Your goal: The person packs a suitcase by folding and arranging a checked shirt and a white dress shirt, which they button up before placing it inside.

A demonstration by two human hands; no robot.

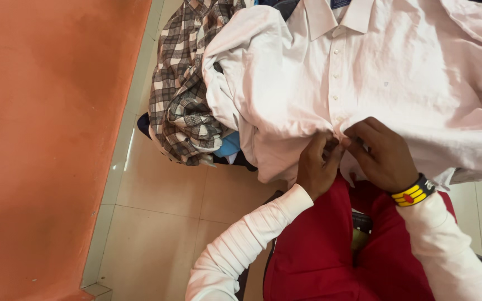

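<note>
Pale pink dress shirt [375, 72] spread front-up over clothes pile, collar away, hem toward lap. Left hand [316, 167] and right hand [380, 156] both pinched shut on placket near lower edge, fingertips meeting at one button. Upper buttons [335, 72] look fastened; by appearance only lowest part of front left to close. Plaid shirt [182, 95] crumpled beside, touching pink one. Red trousers [319, 245] below; tiled floor [163, 223], orange wall [46, 128] at left.

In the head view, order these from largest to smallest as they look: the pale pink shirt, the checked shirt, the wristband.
1. pale pink shirt
2. checked shirt
3. wristband, though it is nearer to the camera
</note>
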